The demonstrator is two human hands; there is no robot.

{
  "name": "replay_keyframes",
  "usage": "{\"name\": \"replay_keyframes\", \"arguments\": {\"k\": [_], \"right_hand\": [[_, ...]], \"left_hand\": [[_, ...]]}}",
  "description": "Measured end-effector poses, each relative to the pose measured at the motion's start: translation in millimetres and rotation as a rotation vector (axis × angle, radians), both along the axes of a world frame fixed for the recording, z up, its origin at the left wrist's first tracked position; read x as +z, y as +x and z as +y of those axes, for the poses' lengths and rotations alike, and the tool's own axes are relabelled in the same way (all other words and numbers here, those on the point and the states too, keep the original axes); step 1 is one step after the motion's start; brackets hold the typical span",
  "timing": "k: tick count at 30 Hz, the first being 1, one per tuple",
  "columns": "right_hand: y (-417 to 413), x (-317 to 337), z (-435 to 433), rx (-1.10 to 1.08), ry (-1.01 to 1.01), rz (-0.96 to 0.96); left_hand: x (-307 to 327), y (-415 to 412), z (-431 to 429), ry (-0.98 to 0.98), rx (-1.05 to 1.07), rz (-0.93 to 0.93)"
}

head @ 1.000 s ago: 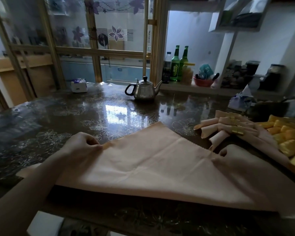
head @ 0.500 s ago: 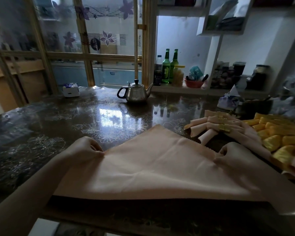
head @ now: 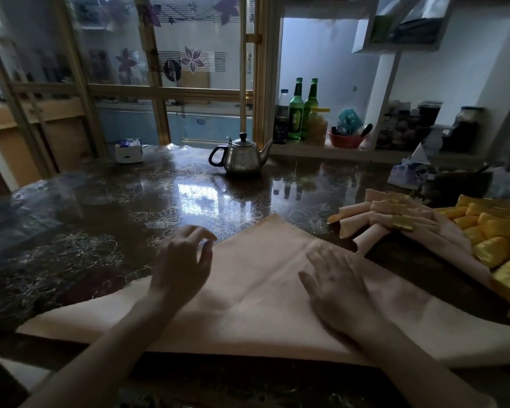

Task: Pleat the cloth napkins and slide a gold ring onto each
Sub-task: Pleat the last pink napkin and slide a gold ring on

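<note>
A peach cloth napkin [head: 256,293] lies flat on the dark glossy table [head: 106,219], folded into a triangle with its tip pointing away from me. My left hand [head: 181,266] hovers over its left slope with fingers loosely curled, holding nothing. My right hand [head: 336,278] lies flat on the right half, fingers straight and blurred. At the right, several pleated peach napkins [head: 374,220] lie in a pile, each with a gold ring [head: 402,222] around it.
Yellow satin cloths [head: 495,240] are heaped at the right edge. A steel teapot [head: 242,157] stands at the back centre, a small white box [head: 128,151] at back left, a tissue pack [head: 409,172] at back right. Green bottles [head: 302,108] stand on the shelf.
Both hands let go of the napkin's side corners and moved inward over it. The right hand now lies flat on the cloth; the left has lifted near the tip.
</note>
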State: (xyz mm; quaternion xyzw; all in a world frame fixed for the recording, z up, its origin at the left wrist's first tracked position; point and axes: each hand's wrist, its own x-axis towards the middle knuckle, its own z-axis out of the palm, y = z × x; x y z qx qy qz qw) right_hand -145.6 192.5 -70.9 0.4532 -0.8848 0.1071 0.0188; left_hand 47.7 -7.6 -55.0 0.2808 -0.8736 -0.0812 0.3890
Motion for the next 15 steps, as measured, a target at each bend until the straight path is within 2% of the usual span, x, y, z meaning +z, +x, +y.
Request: {"name": "replay_keyframes", "arguments": {"k": [2, 4, 7, 9, 13, 15], "right_hand": [[2.6, -1.7, 0.0, -0.017, -0.018, -0.027], [0.6, 3.6, 1.2, -0.008, -0.124, -0.036], [-12.9, 26.8, -8.6, 0.037, -0.271, -0.027], [-32.6, 43.2, -28.6, 0.047, -0.243, -0.062], [-72.9, 55.7, -81.0, -0.008, -0.062, -0.213], [-87.0, 52.9, -101.5, -0.047, -0.016, -0.284]], "left_hand": [[0.6, -8.1, 9.4, -0.066, 0.031, 0.086], [6.2, -15.3, 11.0, -0.084, 0.041, 0.136], [24.9, -33.7, -0.2, -0.021, 0.031, 0.155], [35.5, -54.8, -12.7, 0.078, 0.008, 0.068], [33.6, -102.4, -34.9, 0.324, -0.074, -0.29], [27.6, -123.5, -44.7, 0.382, -0.086, -0.38]]}}
